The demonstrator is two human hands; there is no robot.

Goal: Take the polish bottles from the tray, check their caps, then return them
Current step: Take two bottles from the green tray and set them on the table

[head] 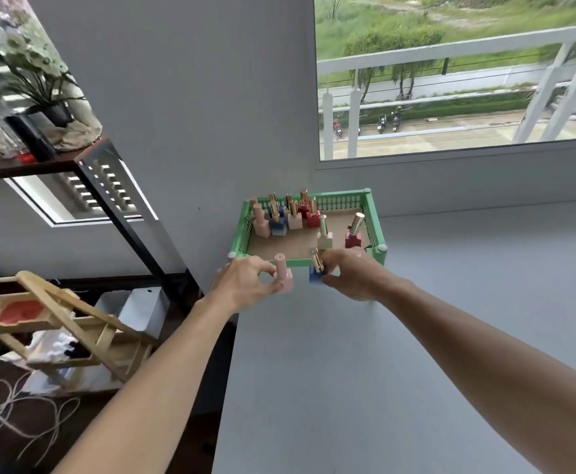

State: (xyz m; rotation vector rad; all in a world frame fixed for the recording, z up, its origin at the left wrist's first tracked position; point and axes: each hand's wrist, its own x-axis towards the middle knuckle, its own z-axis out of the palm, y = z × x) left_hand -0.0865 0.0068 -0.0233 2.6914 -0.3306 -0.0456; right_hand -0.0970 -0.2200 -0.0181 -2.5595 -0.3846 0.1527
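Observation:
A green tray (374, 217) with a brown floor stands at the far left corner of the grey table and holds several polish bottles, most with gold caps. Just in front of its near wall, my left hand (245, 280) grips a pink bottle (284, 277) with a pink cap, held upright. My right hand (353, 273) grips a blue bottle (316, 274) with a gold cap, tilted slightly left. Both bottles sit side by side, apart, outside the tray. A red bottle (353, 236) and a cream bottle (324, 237) stand near the tray's front right.
The grey table (399, 371) stretches toward me; its left edge drops beside my left arm. A black shelf (115, 186) with a potted plant stands at left, a wooden rack (57, 323) and cords below it. A window sill runs behind the tray.

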